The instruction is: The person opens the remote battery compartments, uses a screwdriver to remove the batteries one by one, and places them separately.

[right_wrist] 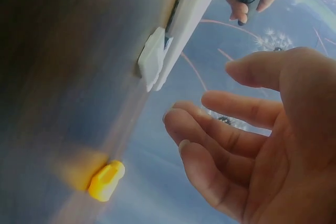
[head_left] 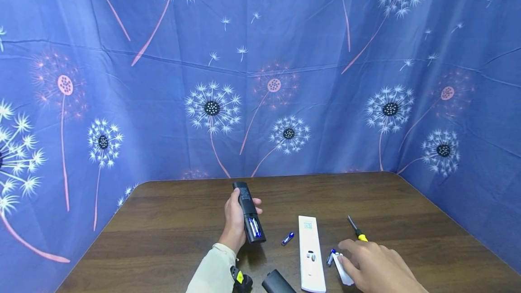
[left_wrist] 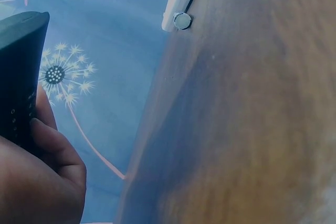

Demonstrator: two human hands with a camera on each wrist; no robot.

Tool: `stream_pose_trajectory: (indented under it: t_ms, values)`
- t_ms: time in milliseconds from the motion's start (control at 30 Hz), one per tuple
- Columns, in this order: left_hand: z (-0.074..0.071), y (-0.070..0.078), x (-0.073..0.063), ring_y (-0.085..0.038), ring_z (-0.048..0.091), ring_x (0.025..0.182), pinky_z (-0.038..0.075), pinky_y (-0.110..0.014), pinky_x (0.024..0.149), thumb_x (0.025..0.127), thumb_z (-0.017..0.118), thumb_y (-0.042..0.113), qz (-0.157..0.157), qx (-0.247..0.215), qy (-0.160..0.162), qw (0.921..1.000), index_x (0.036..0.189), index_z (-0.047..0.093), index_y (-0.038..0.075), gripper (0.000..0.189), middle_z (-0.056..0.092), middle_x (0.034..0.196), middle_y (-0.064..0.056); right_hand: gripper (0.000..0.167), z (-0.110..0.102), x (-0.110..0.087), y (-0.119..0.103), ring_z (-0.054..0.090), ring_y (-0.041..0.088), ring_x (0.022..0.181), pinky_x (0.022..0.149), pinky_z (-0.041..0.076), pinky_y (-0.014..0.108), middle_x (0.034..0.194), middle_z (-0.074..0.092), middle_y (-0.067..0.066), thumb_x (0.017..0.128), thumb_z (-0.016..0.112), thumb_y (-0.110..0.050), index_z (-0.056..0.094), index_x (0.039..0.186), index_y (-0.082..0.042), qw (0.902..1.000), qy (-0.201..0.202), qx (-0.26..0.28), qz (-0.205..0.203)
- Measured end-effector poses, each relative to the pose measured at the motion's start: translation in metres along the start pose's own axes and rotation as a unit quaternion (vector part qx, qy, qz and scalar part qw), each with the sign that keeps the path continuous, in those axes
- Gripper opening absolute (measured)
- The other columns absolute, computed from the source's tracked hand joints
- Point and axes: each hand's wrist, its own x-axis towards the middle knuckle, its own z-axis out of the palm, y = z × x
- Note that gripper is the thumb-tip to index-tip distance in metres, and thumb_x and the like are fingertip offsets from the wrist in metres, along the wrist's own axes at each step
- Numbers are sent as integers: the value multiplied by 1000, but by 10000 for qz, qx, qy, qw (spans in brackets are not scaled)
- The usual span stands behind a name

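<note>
My left hand (head_left: 234,220) grips a black remote control (head_left: 246,200), back side up, its battery compartment uncovered with blue-and-silver batteries (head_left: 255,227) inside. In the left wrist view, the fingers wrap the edge of the remote. Low over the table at the right, my right hand (head_left: 376,263) has its fingers loosely bent and holds nothing, as the right wrist view shows. Nearest to it are a small white cover (head_left: 345,276) and a blue battery (head_left: 330,257). Between the hands lie a white remote control (head_left: 308,238) and another blue battery (head_left: 287,238).
A screwdriver (head_left: 356,227) with a yellow handle lies beyond the right hand, which partly hides it. A black piece (head_left: 278,282) is cut off at the bottom edge. Beside the left sleeve is a black-and-yellow object (head_left: 241,278). Patterned blue cloth (head_left: 252,80) hangs behind the wooden table (head_left: 183,211).
</note>
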Motion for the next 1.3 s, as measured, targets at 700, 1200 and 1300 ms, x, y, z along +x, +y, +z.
stream_pose_trajectory:
  t_ms: [700,1200,1300]
  values:
    - [0,-1,1,-23,70,72,47,-33,58,108,25,47,-84,90,-49,9999,151,28,3,62,71,100,-18,9,-1,8,13,53,3,63,57,46,37,74,60,-16,91,72,-29,70,99,-25,9993,-175,58,319]
    - [-3,-1,0,-26,70,76,48,-34,61,108,25,49,-91,165,0,9998,151,27,1,65,71,100,-16,18,-2,18,21,67,12,75,59,52,41,86,71,-9,91,72,-29,73,105,-18,9992,-132,168,349]
    - [-2,-1,0,-24,70,75,48,-34,61,108,25,48,-97,147,-2,9998,151,27,2,64,71,100,-16,20,-3,20,24,67,12,74,58,51,42,84,70,-9,92,72,-28,72,108,-17,9992,-159,139,345]
